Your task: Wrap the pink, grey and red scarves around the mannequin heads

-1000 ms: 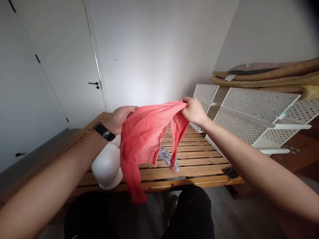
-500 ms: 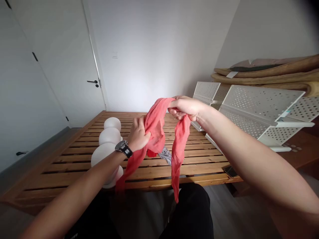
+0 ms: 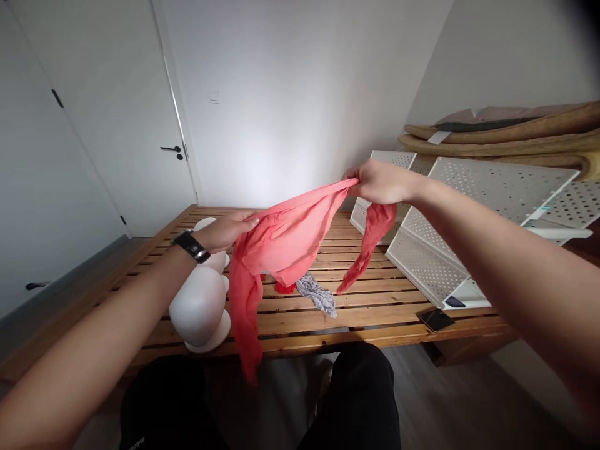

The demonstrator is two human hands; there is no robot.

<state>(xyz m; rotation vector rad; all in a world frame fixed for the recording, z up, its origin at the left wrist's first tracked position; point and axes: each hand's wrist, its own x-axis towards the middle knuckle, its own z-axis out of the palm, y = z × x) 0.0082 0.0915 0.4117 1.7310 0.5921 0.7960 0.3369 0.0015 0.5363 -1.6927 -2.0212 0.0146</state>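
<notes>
Overhead, red scarf (image 3: 285, 240) between both hands

Soft daylight brightens the white wall (image 3: 281, 112) at centre and fades toward the sides. Wide-angle distortion bends the edges, the top right corner vignettes dark, and the near forearms blur.

Both arms are stretched forward, the left hand (image 3: 225, 230) held lower, the right hand (image 3: 382, 181) raised higher, each closed in a pinch.
</notes>
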